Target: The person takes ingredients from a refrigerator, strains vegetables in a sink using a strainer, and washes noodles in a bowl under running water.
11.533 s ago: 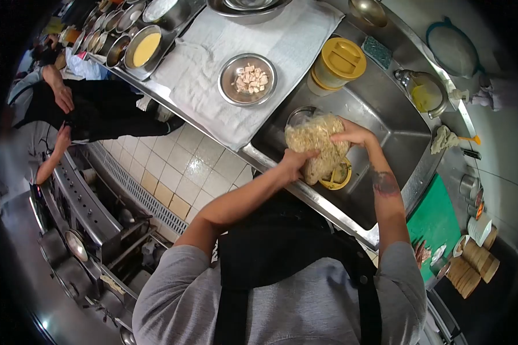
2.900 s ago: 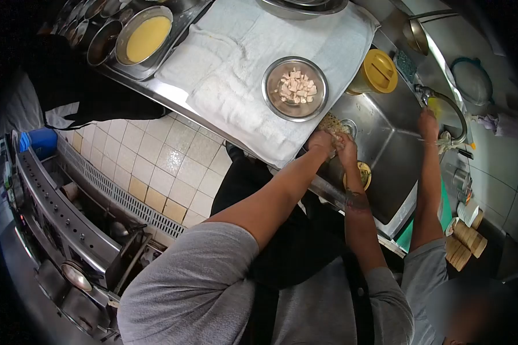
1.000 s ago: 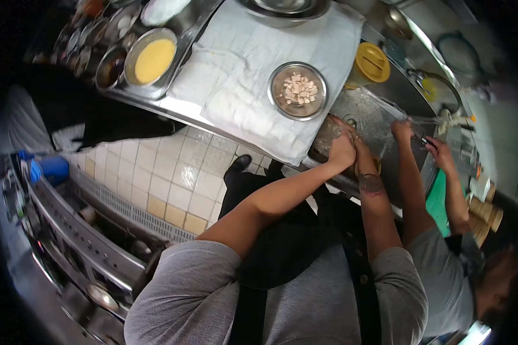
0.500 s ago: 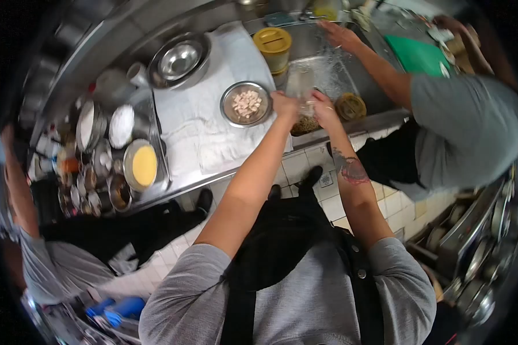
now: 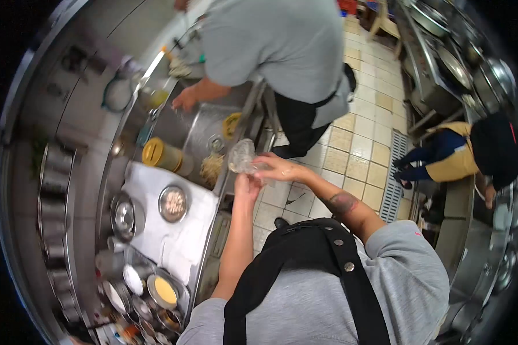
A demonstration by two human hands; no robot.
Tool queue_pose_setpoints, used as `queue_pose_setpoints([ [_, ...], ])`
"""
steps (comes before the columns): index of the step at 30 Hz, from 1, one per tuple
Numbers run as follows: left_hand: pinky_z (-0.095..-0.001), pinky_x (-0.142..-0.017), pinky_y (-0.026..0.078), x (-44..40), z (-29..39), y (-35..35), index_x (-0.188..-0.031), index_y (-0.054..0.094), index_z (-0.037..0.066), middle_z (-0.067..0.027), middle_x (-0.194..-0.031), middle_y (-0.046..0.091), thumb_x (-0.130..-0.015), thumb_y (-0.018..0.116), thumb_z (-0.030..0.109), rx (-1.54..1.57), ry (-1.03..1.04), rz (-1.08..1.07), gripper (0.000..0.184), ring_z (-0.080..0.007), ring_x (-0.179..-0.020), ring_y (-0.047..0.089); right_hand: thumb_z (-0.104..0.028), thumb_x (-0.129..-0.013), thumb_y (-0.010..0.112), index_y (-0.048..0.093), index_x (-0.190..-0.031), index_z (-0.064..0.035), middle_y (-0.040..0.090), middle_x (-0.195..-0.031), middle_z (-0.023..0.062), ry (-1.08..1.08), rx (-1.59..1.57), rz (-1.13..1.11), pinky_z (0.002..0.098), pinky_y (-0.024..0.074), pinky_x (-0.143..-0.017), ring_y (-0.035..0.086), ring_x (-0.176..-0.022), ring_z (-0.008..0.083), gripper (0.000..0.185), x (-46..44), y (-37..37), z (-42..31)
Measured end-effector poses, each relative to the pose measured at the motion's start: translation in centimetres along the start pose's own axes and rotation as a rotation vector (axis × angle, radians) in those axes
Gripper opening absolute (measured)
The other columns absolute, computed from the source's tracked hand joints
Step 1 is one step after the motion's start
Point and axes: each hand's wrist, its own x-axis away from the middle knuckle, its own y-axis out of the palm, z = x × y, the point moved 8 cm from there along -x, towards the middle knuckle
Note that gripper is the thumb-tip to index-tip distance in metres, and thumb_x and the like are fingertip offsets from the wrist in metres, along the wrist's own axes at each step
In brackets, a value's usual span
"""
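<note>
A clear, see-through plastic container [image 5: 243, 154] is between my two hands, off the near edge of the sink and above the floor. My left hand [image 5: 248, 187] is closed on its lower end. Across its side, the fingers of my right hand [image 5: 275, 167] also grip it. Whether it is a stiff tub or a soft bag, I cannot tell. Nearest to it in the sink [image 5: 204, 123] lies a pile of pale, stringy food [image 5: 212, 168]. A metal bowl of pale chopped pieces [image 5: 173, 203] rests on the white cloth [image 5: 155, 233] to the left.
A yellow-lidded tub [image 5: 161, 154] stands by the sink. A co-worker in grey [image 5: 276, 46] reaches into the sink from the far side. Another person [image 5: 477, 149] stands at the right. Bowls, including one with yellow contents [image 5: 164, 290], crowd the counter's lower left.
My view has swung to the right. The clear container has moved from over the sink to beyond its near edge, still in both hands. A person at the right has come into view.
</note>
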Motion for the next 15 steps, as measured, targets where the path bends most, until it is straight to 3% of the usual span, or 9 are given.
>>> queue_pose_setpoints([
  [1, -0.0442, -0.076, 0.048, 0.8, -1.7, 3.7, -0.106, 0.055, 0.008, -0.0089, -0.1, 0.059, -0.088, 0.044, 0.03, 0.171, -0.08, -0.037, 0.03, -0.0252, -0.089, 0.057, -0.042, -0.085, 0.059, 0.053, -0.124, -0.004, 0.058, -0.118, 0.0187, -0.044, 0.145, 0.102, 0.0413, 0.0447, -0.088, 0.057, -0.104, 0.0288, 0.055, 3.7, -2.3, 0.4],
  [2, -0.0507, -0.085, 0.046, 2.0, -3.6, 8.2, -0.107, 0.055, 0.008, -0.0101, -0.105, 0.058, -0.087, 0.045, 0.031, 0.344, -0.16, -0.068, 0.032, -0.0277, -0.098, 0.055, -0.041, -0.084, 0.06, 0.052, -0.125, -0.0039, 0.059, -0.115, 0.0189, 0.109, 0.1, 0.194, 0.0412, 0.0452, -0.087, 0.058, -0.103, 0.0299, 0.056, 7.5, -5.1, 0.3],
  [3, -0.0536, -0.087, 0.043, 2.1, -6.0, 11.4, -0.107, 0.055, 0.008, -0.01, -0.107, 0.057, -0.087, 0.046, 0.032, 0.285, -0.249, -0.099, 0.032, -0.0288, -0.101, 0.053, -0.041, -0.083, 0.062, 0.051, -0.125, -0.0038, 0.061, -0.113, 0.0191, 0.258, 0.051, 0.283, 0.0412, 0.0457, -0.087, 0.059, -0.102, 0.031, 0.056, 11.2, -8.2, -0.1],
  [5, -0.0592, -0.093, 0.037, 2.2, -10.9, 17.2, -0.108, 0.055, 0.008, -0.0099, -0.11, 0.056, -0.086, 0.048, 0.032, 0.17, -0.415, -0.156, 0.033, -0.0309, -0.108, 0.049, -0.037, -0.082, 0.063, 0.053, -0.123, -0.0036, 0.063, -0.107, 0.0196, 0.368, 0.11, 0.2, 0.0406, 0.0463, -0.086, 0.06, -0.1, 0.0311, 0.054, 16.3, -10.1, 5.6],
  [8, -0.056, -0.092, 0.04, 0.0, -21.1, 22.3, -0.11, 0.053, 0.009, -0.0098, -0.109, 0.057, -0.085, 0.052, 0.029, 0.047, -0.651, -0.136, 0.033, -0.0296, -0.107, 0.051, -0.033, -0.081, 0.064, 0.056, -0.118, -0.0032, 0.065, -0.099, 0.0197, 0.563, 0.188, 0.077, 0.0386, 0.0472, -0.083, 0.062, -0.095, 0.0299, 0.049, 24.2, -14.1, 9.3],
  [9, -0.0546, -0.091, 0.041, -0.6, -23.9, 24.4, -0.112, 0.052, 0.009, -0.0099, -0.109, 0.057, -0.085, 0.052, 0.028, 0.012, -0.652, -0.216, 0.033, -0.0289, -0.106, 0.052, -0.032, -0.081, 0.065, 0.057, -0.116, -0.003, 0.066, -0.096, 0.0197, 0.629, 0.213, 0.038, 0.0378, 0.0476, -0.082, 0.063, -0.093, 0.0292, 0.047, 26.8, -15.3, 10.1],
  [12, -0.0502, -0.09, 0.045, -2.3, -31.0, 29.4, -0.115, 0.05, 0.008, -0.0101, -0.11, 0.058, -0.086, 0.052, 0.022, -0.046, -0.674, -0.378, 0.032, -0.0266, -0.104, 0.055, -0.029, -0.079, 0.066, 0.06, -0.109, -0.0026, 0.067, -0.088, 0.0188, 0.507, -0.106, 0.239, 0.0352, 0.0487, -0.079, 0.064, -0.087, 0.0267, 0.041, 33.0, -19.1, 13.3],
  [14, -0.0471, -0.087, 0.048, -3.7, -34.7, 31.8, -0.115, 0.05, 0.008, -0.0101, -0.109, 0.058, -0.086, 0.052, 0.017, -0.009, -0.725, -0.38, 0.031, -0.0252, -0.1, 0.057, -0.025, -0.079, 0.067, 0.058, -0.113, -0.0014, 0.066, -0.088, 0.0177, 0.706, 0.031, 0.394, 0.0346, 0.0491, -0.077, 0.064, -0.086, 0.0259, 0.042, 35.7, -24.3, 9.1],
  [15, -0.0442, -0.08, 0.051, -3.8, -35.4, 33.5, -0.115, 0.05, 0.009, -0.0094, -0.109, 0.058, -0.084, 0.052, 0.008, 0.018, -0.774, -0.368, 0.031, -0.0247, -0.093, 0.06, -0.022, -0.079, 0.067, 0.056, -0.114, -0.0007, 0.066, -0.089, 0.0171, 0.808, 0.099, 0.464, 0.0343, 0.0493, -0.077, 0.063, -0.085, 0.0255, 0.043, 37.2, -26.4, 7.5],
])
